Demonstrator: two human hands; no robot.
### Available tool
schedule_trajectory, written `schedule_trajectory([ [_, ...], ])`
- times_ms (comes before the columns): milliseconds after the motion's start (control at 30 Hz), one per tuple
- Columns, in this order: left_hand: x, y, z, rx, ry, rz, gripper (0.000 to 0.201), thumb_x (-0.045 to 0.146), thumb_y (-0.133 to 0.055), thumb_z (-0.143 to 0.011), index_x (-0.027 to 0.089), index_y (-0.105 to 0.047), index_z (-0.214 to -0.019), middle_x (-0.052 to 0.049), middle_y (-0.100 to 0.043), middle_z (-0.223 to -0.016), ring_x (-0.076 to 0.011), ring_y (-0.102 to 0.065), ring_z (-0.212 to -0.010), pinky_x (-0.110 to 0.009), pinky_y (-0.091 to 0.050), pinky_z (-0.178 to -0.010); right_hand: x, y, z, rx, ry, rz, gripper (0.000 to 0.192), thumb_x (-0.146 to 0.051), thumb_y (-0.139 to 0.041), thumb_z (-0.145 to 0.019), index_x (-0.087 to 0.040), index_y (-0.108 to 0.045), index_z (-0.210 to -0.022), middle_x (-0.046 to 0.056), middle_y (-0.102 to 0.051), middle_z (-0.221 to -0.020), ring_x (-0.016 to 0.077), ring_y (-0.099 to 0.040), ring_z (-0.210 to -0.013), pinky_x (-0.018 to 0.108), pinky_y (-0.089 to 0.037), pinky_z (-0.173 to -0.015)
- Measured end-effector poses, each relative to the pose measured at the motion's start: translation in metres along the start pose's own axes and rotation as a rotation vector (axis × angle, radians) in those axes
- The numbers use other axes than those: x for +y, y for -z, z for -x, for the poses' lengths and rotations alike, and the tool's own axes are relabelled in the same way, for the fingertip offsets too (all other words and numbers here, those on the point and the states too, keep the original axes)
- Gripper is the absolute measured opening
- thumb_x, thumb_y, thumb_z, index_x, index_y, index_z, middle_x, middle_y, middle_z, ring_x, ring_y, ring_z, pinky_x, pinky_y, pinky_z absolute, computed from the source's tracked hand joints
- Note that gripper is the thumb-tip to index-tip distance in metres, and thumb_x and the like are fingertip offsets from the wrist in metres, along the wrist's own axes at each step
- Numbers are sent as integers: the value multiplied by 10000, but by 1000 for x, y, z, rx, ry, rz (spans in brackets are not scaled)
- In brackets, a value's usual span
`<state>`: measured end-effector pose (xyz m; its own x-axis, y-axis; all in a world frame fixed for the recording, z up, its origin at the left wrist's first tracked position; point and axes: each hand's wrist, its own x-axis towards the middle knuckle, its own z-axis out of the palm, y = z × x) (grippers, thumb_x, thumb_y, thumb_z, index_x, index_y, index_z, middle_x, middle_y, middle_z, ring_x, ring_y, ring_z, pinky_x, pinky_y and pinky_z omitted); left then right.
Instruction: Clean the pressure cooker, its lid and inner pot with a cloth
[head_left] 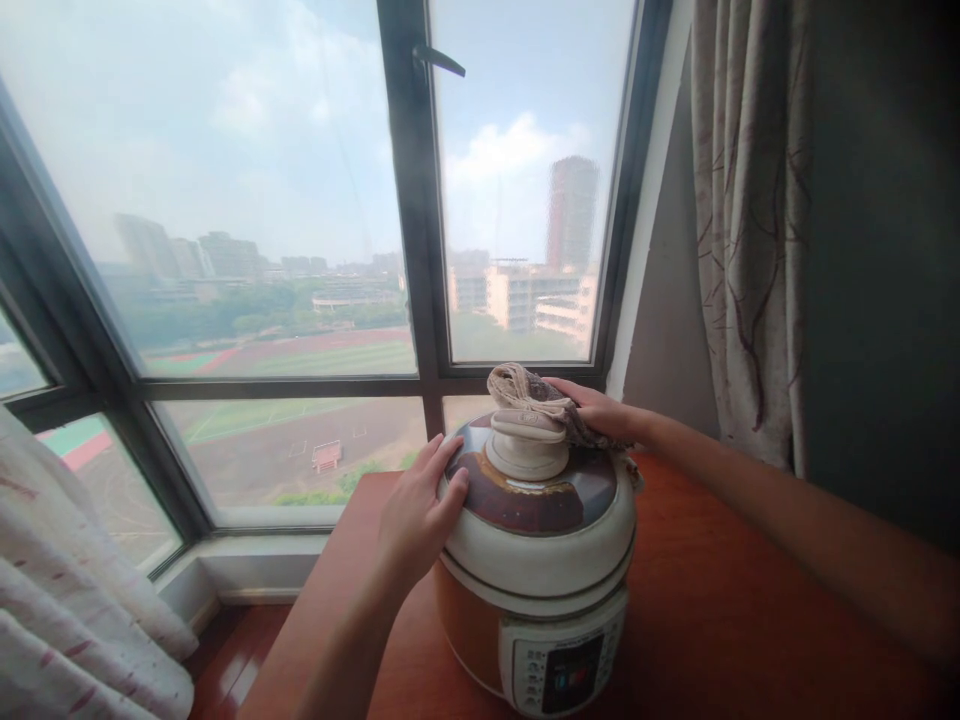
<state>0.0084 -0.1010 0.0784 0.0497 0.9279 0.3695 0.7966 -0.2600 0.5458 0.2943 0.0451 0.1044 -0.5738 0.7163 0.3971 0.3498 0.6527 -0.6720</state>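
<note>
An electric pressure cooker (536, 560) with a cream rim, brown body and front control panel stands upright on the table. Its brown lid (517, 505) carries a cream knob (527, 455) on top. My left hand (424, 505) rests against the left edge of the lid, fingers stretched and thumb apart. Behind the knob, my right hand (600, 410) is closed on a bunched grey and cream cloth (525, 388), which lies over the back right of the lid. Part of the right hand's fingers is hidden by the cloth.
The reddish-brown wooden table (720, 600) extends to the right of the cooker. Large dark-framed windows (435, 200) stand behind it, with a handle (441, 62). Curtains hang at the left (67, 600) and right (750, 240).
</note>
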Motion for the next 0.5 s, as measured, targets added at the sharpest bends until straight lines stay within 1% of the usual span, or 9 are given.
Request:
schedule_trajectory([
  [33, 0, 0, 0, -1, -1, -6, 576, 465, -375, -951, 215, -566, -1434, -93, -481, -1549, -314, -481, -1401, -487, -409, -1130, 3, 2, 1, 5, -37, -14, 608, -390, -702, -799, -220, -581, -1370, 78, -622, -1393, 301, -543, -1293, 434, -395, -1118],
  [100, 0, 1, 0, -1, -7, -13, 573, 465, -379, -949, 226, -565, -1435, -87, -479, -1551, -319, -488, -1396, -490, -422, -1117, 7, 5, -4, 19, -98, -45, 531, -347, -705, -787, -217, -627, -1296, 72, -663, -1329, 294, -580, -1240, 433, -418, -1097],
  [200, -1, 0, -1, 1, -16, -25, 588, 476, -373, -945, 221, -560, -1441, -95, -476, -1553, -322, -488, -1394, -493, -423, -1114, 5, 6, -26, -9, -160, -121, 362, -316, -672, -790, -187, -693, -1127, 68, -730, -1162, 264, -649, -1085, 385, -490, -1000],
  [267, -3, -1, -1, 11, -20, -30, 598, 486, -369, -940, 220, -563, -1439, -101, -483, -1547, -325, -492, -1390, -497, -425, -1113, -3, 5, -46, -111, -216, -151, 293, -294, -658, -787, -175, -708, -1050, 63, -749, -1072, 237, -670, -988, 340, -522, -923],
  [333, -5, -3, -2, 23, -26, -29, 606, 500, -362, -938, 224, -564, -1438, -101, -487, -1544, -327, -499, -1384, -505, -429, -1108, -15, 1, -66, -290, -275, -142, 282, -261, -670, -772, -175, -713, -1037, 52, -756, -1035, 214, -679, -921, 303, -539, -848],
  [400, -6, -4, -2, 30, -36, -21, 615, 512, -353, -937, 223, -564, -1437, -101, -488, -1542, -327, -501, -1381, -509, -433, -1105, -29, -7, -88, -467, -325, -88, 317, -224, -700, -741, -180, -719, -1055, 41, -759, -1032, 200, -683, -885, 278, -543, -792],
  [433, -7, -5, -2, 32, -40, -14, 616, 517, -352, -938, 222, -566, -1434, -101, -491, -1541, -327, -503, -1379, -508, -434, -1104, -35, -13, -98, -524, -344, -45, 332, -204, -713, -725, -181, -725, -1055, 35, -762, -1027, 195, -685, -879, 270, -541, -784],
  [500, -7, -5, -3, 35, -43, 2, 610, 518, -358, -938, 223, -569, -1429, -98, -498, -1535, -323, -505, -1376, -501, -432, -1108, -46, -24, -116, -565, -368, -7, 350, -183, -741, -692, -180, -739, -1042, 29, -770, -988, 194, -691, -867, 270, -540, -785],
])
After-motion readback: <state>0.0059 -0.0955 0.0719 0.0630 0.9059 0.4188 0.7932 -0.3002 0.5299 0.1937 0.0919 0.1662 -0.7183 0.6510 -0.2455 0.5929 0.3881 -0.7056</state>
